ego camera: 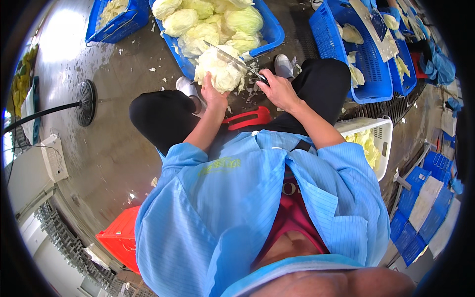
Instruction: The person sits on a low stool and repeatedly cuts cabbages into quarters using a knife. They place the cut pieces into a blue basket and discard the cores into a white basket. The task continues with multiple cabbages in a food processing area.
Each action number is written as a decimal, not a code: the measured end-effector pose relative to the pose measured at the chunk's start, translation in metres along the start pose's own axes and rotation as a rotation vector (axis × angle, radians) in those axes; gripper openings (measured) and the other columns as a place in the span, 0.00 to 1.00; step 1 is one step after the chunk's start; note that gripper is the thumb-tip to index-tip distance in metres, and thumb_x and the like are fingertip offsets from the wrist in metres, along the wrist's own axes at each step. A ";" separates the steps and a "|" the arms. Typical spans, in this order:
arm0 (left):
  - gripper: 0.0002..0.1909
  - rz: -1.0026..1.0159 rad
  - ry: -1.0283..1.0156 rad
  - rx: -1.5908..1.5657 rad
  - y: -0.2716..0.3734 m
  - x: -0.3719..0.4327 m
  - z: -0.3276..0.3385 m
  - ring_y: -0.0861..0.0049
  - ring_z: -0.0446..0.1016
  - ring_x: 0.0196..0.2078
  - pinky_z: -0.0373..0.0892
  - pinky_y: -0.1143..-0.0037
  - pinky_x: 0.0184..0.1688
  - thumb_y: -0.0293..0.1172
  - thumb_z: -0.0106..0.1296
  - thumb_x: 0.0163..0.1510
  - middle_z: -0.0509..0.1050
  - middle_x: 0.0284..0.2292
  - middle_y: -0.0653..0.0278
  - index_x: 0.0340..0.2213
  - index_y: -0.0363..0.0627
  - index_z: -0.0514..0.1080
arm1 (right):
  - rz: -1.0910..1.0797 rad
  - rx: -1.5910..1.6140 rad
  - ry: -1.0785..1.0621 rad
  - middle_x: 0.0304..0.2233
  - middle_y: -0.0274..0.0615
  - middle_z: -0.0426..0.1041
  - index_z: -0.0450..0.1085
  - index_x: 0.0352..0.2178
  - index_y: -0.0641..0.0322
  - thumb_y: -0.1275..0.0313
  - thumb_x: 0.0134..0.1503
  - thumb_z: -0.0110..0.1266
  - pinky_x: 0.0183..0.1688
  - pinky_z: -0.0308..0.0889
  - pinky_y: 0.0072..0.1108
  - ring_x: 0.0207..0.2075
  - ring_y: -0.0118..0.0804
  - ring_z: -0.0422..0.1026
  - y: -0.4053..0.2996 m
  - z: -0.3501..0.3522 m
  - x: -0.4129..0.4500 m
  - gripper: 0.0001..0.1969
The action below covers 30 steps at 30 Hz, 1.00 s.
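A pale head of lettuce rests in my left hand, which grips it from below and the near side. My right hand is closed on the black handle of a knife. The long blade lies across the top of the head, pointing away to the left; whether it cuts in, I cannot tell. Just beyond is a blue plastic basin heaped with green-white lettuce heads. Part of the knife's handle is hidden by my fingers.
Leaf scraps litter the wet floor. Blue crates with leaves stand at right, a white crate nearer, another blue crate at upper left. A red stool shows between my legs. A round stand base is left. Gloved co-workers are at far right.
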<state>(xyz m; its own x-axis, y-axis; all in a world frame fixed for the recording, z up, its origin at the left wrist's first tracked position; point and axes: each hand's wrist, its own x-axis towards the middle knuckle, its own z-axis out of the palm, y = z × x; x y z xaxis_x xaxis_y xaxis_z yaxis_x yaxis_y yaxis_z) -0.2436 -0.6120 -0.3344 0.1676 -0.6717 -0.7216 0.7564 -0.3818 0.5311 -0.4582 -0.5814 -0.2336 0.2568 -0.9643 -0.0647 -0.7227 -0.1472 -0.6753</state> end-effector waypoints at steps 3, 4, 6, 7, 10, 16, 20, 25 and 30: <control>0.34 0.086 0.168 -0.006 -0.001 -0.002 0.006 0.64 0.69 0.49 0.66 0.55 0.47 0.53 0.54 0.52 0.67 0.51 0.61 0.53 0.48 0.59 | -0.004 -0.032 -0.044 0.28 0.56 0.74 0.61 0.43 0.61 0.65 0.59 0.49 0.33 0.66 0.44 0.31 0.61 0.72 -0.006 -0.004 -0.003 0.14; 0.33 0.113 0.216 -0.018 -0.002 -0.002 0.006 0.66 0.72 0.45 0.70 0.59 0.42 0.52 0.56 0.52 0.69 0.48 0.61 0.51 0.45 0.60 | -0.005 -0.042 -0.059 0.28 0.56 0.74 0.61 0.43 0.61 0.65 0.59 0.49 0.33 0.66 0.43 0.31 0.60 0.73 -0.007 -0.004 -0.005 0.14; 0.29 0.244 0.266 0.004 -0.009 0.015 -0.001 0.69 0.73 0.41 0.71 0.65 0.41 0.50 0.53 0.54 0.71 0.45 0.59 0.48 0.40 0.63 | 0.018 -0.049 -0.103 0.28 0.56 0.74 0.61 0.43 0.60 0.65 0.59 0.49 0.33 0.66 0.43 0.31 0.60 0.73 -0.010 -0.006 -0.008 0.14; 0.27 0.311 0.294 0.017 -0.011 0.022 -0.005 0.70 0.73 0.40 0.71 0.68 0.40 0.49 0.52 0.55 0.72 0.43 0.59 0.46 0.38 0.64 | 0.027 -0.032 -0.106 0.27 0.56 0.74 0.62 0.43 0.60 0.65 0.59 0.49 0.32 0.66 0.43 0.31 0.60 0.73 -0.013 -0.008 -0.010 0.14; 0.23 0.381 0.262 -0.054 -0.011 0.024 -0.003 0.71 0.73 0.36 0.71 0.74 0.39 0.46 0.49 0.58 0.74 0.38 0.57 0.41 0.34 0.68 | 0.059 -0.045 -0.113 0.26 0.55 0.74 0.62 0.44 0.59 0.64 0.59 0.49 0.32 0.66 0.42 0.30 0.59 0.73 -0.020 -0.019 -0.014 0.14; 0.22 0.449 0.432 0.123 -0.011 0.045 -0.014 0.67 0.74 0.36 0.70 0.70 0.40 0.43 0.46 0.57 0.75 0.36 0.53 0.39 0.31 0.71 | 0.071 -0.082 -0.182 0.24 0.53 0.73 0.63 0.45 0.60 0.65 0.59 0.51 0.31 0.66 0.37 0.29 0.56 0.73 -0.019 -0.030 -0.010 0.15; 0.22 0.437 0.439 0.103 -0.015 0.052 -0.016 0.65 0.74 0.36 0.69 0.69 0.42 0.43 0.46 0.57 0.75 0.36 0.52 0.39 0.32 0.71 | 0.059 -0.054 -0.192 0.24 0.56 0.73 0.62 0.44 0.59 0.64 0.59 0.50 0.32 0.66 0.43 0.29 0.61 0.72 -0.016 -0.027 -0.008 0.15; 0.21 0.446 0.501 0.138 -0.007 0.041 -0.006 0.65 0.74 0.37 0.69 0.70 0.42 0.43 0.46 0.57 0.75 0.35 0.52 0.38 0.32 0.71 | 0.055 -0.102 -0.203 0.22 0.56 0.73 0.60 0.43 0.59 0.64 0.59 0.49 0.30 0.67 0.44 0.27 0.61 0.72 -0.013 -0.020 -0.007 0.14; 0.20 0.486 0.578 0.217 -0.007 0.042 -0.008 0.63 0.73 0.37 0.67 0.69 0.43 0.41 0.45 0.56 0.76 0.35 0.50 0.37 0.33 0.72 | 0.077 -0.201 -0.235 0.19 0.55 0.71 0.59 0.41 0.60 0.65 0.59 0.50 0.26 0.67 0.45 0.24 0.61 0.72 -0.024 -0.014 -0.003 0.14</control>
<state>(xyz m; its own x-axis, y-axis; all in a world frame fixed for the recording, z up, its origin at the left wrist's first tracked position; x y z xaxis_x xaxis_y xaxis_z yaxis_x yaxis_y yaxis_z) -0.2370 -0.6323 -0.3721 0.7959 -0.3807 -0.4707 0.3833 -0.2851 0.8786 -0.4509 -0.5785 -0.2067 0.3203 -0.9005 -0.2940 -0.8524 -0.1385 -0.5042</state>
